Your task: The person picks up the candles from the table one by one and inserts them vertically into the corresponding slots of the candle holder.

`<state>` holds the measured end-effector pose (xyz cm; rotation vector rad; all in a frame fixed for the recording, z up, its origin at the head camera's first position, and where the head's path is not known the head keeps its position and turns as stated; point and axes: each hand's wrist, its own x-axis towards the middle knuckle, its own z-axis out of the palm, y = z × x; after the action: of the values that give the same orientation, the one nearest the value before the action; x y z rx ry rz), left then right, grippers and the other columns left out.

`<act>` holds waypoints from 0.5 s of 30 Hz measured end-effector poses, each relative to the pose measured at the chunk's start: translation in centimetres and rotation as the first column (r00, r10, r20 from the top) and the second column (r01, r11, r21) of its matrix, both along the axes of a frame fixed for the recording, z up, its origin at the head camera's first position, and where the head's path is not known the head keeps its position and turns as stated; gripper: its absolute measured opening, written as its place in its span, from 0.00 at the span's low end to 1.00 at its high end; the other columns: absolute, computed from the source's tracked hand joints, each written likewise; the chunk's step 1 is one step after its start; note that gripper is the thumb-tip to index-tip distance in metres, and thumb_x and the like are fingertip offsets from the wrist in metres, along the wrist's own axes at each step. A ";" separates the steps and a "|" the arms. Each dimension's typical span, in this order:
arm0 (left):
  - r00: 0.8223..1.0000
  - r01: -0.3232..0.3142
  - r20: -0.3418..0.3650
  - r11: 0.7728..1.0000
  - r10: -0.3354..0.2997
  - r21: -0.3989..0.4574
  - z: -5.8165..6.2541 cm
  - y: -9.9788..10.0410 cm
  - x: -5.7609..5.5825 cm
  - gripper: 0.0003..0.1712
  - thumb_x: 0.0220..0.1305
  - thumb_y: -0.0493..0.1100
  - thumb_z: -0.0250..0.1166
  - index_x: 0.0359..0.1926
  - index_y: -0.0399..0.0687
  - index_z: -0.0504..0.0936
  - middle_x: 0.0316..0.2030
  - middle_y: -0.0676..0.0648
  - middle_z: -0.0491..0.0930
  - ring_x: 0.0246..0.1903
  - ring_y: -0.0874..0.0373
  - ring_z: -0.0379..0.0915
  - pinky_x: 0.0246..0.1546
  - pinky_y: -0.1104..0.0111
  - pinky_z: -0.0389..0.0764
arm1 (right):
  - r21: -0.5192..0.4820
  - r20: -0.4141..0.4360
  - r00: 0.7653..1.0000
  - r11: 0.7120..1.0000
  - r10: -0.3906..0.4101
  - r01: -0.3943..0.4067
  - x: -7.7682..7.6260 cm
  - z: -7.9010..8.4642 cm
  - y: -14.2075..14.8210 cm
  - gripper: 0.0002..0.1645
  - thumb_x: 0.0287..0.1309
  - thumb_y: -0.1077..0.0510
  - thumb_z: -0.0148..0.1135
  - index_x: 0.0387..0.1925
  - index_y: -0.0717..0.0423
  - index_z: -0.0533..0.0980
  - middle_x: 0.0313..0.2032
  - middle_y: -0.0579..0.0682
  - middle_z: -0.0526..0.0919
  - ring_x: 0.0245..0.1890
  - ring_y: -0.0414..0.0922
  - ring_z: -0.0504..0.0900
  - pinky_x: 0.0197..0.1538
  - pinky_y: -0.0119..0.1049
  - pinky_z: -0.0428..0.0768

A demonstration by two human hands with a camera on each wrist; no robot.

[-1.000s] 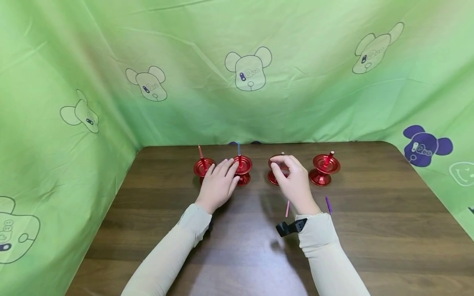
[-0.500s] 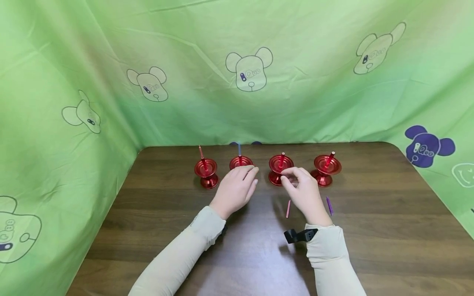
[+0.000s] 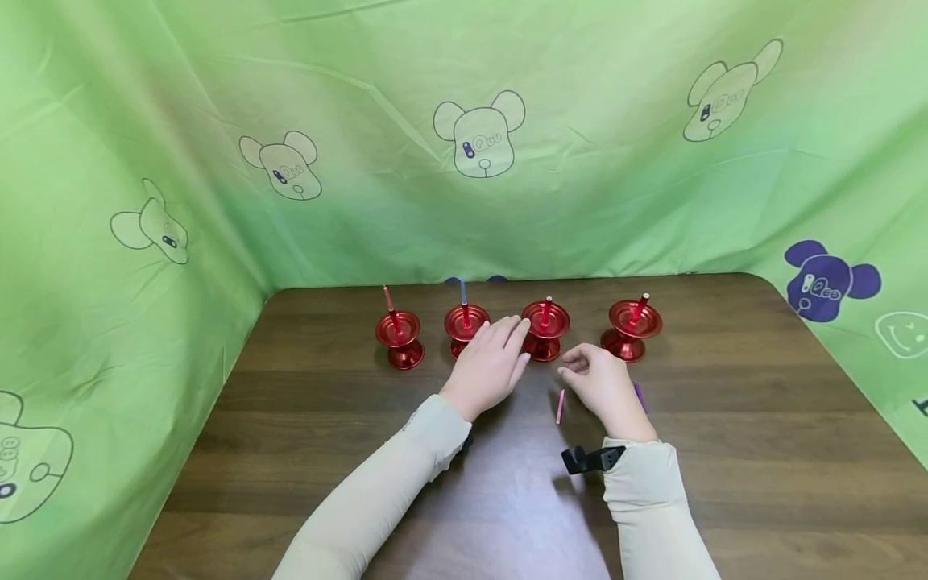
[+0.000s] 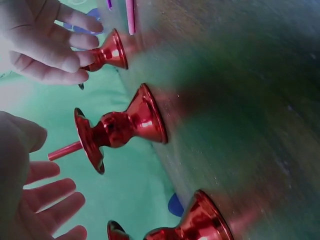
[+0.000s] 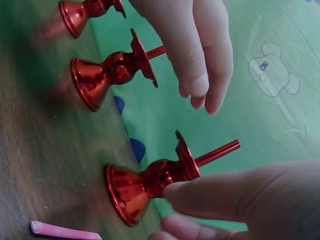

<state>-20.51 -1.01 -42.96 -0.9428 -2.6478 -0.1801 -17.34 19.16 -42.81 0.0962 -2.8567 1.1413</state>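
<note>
Several shiny red metal candle holders stand upright in a row. The leftmost holder [image 3: 399, 330] bears a thin reddish candle [image 3: 389, 298]; the second holder [image 3: 457, 326] bears a blue candle [image 3: 464, 292]. Only a bare red tube shows on the third holder [image 3: 544, 348] and the rightmost holder [image 3: 625, 346]. My left hand [image 3: 487, 369], fingers extended and holding nothing, is in front of the second and third holders. Fingers loosely bent with nothing between them, my right hand [image 3: 605, 391] hovers beside a pink candle [image 3: 560, 407] on the table. A purple candle [image 3: 640, 397] lies partly behind that hand.
The brown wood-grain table [image 3: 304, 451] reaches back to a green cloth [image 3: 377, 217] printed with bear heads, which also hangs along both sides. A black strap camera [image 3: 590, 460] sits on my right wrist.
My left hand has moved right from the first two holders toward the third. My right hand has drawn back from the third holder and come down near the pink candle.
</note>
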 end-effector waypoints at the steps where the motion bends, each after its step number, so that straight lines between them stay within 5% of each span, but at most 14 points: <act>1: 1.000 -0.008 0.017 1.000 0.009 -0.016 -0.1 0.2 0.0 0.30 0.78 0.51 0.53 0.73 0.42 0.67 0.69 0.42 0.70 0.70 0.51 0.65 0.73 0.57 0.61 | 0.006 0.020 1.000 1.000 -0.006 0.006 0.0 -0.1 0.0 0.11 0.59 0.63 0.67 0.41 0.68 0.81 0.34 0.60 0.88 0.37 0.56 0.87 0.45 0.52 0.82; 15: 0.978 -0.046 0.195 0.992 0.069 -0.120 -0.4 1.7 -0.6 0.38 0.80 0.56 0.48 0.79 0.39 0.52 0.79 0.41 0.52 0.78 0.51 0.46 0.74 0.58 0.57 | 0.092 0.178 0.978 0.991 -0.110 0.095 0.3 -1.3 -0.7 0.15 0.54 0.57 0.70 0.19 0.61 0.77 0.20 0.52 0.80 0.26 0.51 0.78 0.30 0.43 0.75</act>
<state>-21.16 0.67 -43.35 -0.9258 -2.8930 -0.1150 -17.07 18.47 -44.12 -0.1596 -3.0274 1.0639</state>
